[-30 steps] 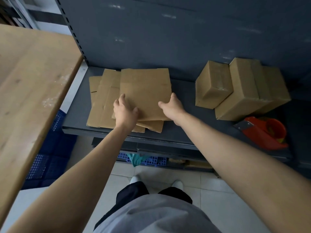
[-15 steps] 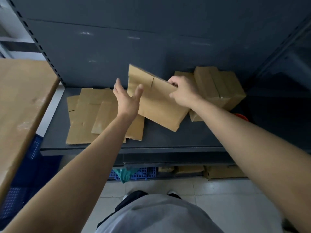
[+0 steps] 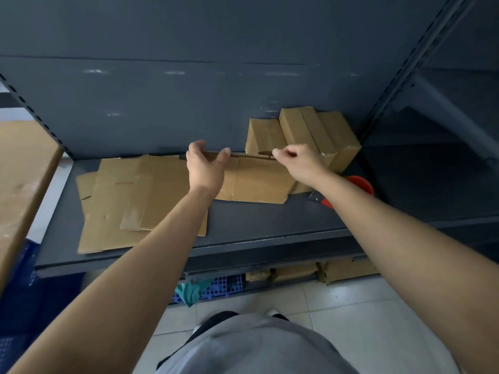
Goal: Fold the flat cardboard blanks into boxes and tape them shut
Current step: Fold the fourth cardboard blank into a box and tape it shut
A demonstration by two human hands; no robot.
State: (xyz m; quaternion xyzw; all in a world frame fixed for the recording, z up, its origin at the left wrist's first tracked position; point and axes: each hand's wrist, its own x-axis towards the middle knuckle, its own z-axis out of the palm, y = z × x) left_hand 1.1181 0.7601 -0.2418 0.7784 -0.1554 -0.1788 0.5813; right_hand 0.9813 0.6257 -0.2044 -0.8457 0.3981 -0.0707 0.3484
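One cardboard blank (image 3: 259, 182) held on edge over shelf (image 3: 256, 222). Top edge gripped by left hand (image 3: 206, 170), fingers curled over; right hand (image 3: 301, 164) pinches same edge, further right.

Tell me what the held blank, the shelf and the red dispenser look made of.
Held blank: brown cardboard, matte, with fold creases and cut flap slots.
Shelf: probably painted metal, dark grey, dull sheen, pale scuffs on its back panel.
Red dispenser: likely glossy plastic, with a grey metal-looking plate; only partly in view.
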